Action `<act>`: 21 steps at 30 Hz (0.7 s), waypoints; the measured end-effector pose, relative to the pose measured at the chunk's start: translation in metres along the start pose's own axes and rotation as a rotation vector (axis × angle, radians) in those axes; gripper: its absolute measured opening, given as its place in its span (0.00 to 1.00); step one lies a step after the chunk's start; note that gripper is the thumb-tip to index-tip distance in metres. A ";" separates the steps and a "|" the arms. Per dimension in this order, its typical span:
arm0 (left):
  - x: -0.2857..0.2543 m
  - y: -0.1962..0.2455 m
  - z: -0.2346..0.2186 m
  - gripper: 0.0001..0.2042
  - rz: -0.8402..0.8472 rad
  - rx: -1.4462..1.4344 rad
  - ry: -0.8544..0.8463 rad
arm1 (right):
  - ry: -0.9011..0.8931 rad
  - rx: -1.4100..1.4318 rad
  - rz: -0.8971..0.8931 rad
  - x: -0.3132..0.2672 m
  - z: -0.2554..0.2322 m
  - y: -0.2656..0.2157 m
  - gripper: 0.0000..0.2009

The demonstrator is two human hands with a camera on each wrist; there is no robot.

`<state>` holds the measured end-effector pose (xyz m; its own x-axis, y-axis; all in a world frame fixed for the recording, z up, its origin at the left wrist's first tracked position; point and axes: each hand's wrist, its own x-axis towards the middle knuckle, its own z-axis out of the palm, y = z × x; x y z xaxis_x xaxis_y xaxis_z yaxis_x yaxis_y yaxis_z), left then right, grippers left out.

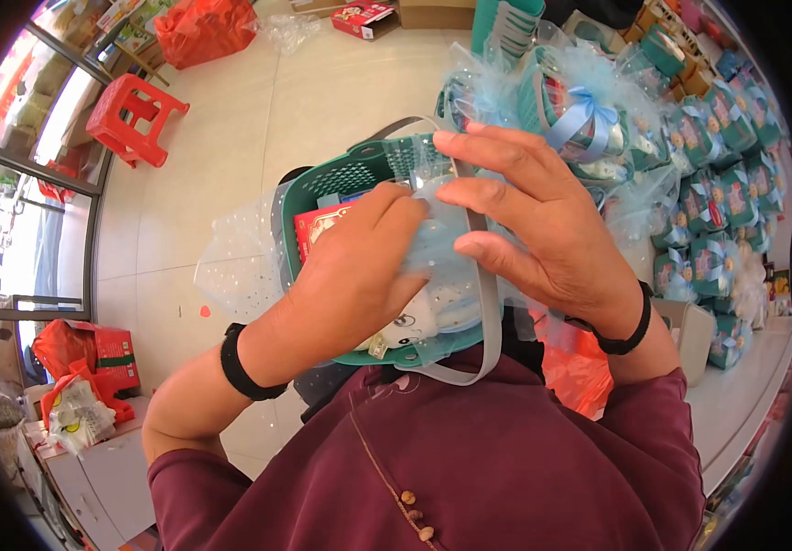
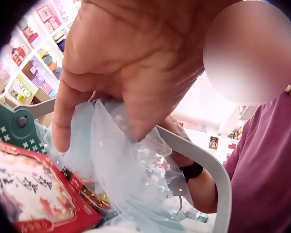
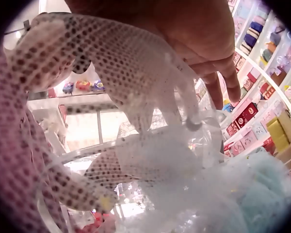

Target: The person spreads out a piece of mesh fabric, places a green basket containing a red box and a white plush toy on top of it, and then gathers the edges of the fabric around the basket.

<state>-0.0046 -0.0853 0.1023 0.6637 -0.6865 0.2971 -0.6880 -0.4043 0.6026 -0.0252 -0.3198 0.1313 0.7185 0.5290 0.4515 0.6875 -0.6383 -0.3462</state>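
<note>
Left hand (image 1: 350, 275) pinches pale blue tulle (image 1: 437, 243) over the green basket (image 1: 350, 174); right hand (image 1: 543, 220) spread, fingers on the tulle (left wrist view alone shows red box (image 2: 34, 189) beneath).

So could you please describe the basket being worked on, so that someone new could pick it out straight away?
Start at the person's maroon top at the bottom of the head view; directly above it both hands meet, left hand and right hand. Under them sits the green basket with a grey handle. Unlike the wrapped baskets stacked to the right, it is unwrapped, its red box showing.
</note>
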 end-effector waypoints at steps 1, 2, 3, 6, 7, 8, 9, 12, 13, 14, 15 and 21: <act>-0.004 -0.002 0.003 0.24 -0.019 -0.027 0.029 | 0.013 0.003 0.003 0.000 0.002 0.001 0.16; -0.007 -0.004 0.006 0.24 -0.040 -0.056 0.057 | 0.025 0.006 0.007 -0.001 0.004 0.002 0.16; -0.009 -0.005 0.007 0.24 -0.062 -0.072 0.057 | 0.034 0.049 0.041 -0.001 0.006 0.000 0.15; -0.015 -0.012 0.010 0.24 -0.123 -0.123 0.059 | 0.071 0.112 0.094 -0.004 0.011 -0.005 0.15; -0.015 -0.017 0.011 0.23 -0.134 -0.139 0.065 | 0.090 0.083 0.072 -0.003 0.011 -0.003 0.15; -0.015 -0.020 0.012 0.23 -0.145 -0.154 0.074 | 0.110 0.053 0.047 -0.002 0.012 -0.002 0.16; -0.015 -0.021 0.012 0.22 -0.191 -0.224 0.079 | 0.100 0.096 0.086 -0.004 0.013 -0.003 0.16; -0.015 -0.022 0.013 0.19 -0.303 -0.425 0.084 | 0.060 0.198 0.182 -0.008 0.011 -0.001 0.15; -0.015 -0.021 0.013 0.18 -0.323 -0.489 0.082 | 0.038 0.213 0.196 -0.009 0.010 -0.001 0.15; -0.015 -0.020 0.013 0.17 -0.343 -0.553 0.080 | 0.016 0.227 0.211 -0.009 0.010 -0.001 0.15; -0.016 -0.018 0.013 0.17 -0.354 -0.616 0.102 | 0.028 0.248 0.210 -0.010 0.012 -0.001 0.16; -0.011 -0.017 0.009 0.21 -0.290 -0.706 0.074 | 0.015 0.408 0.312 -0.011 0.015 -0.002 0.17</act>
<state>-0.0028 -0.0766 0.0828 0.8243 -0.5592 0.0884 -0.1487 -0.0633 0.9869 -0.0335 -0.3162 0.1149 0.8965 0.3385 0.2858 0.4277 -0.4927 -0.7578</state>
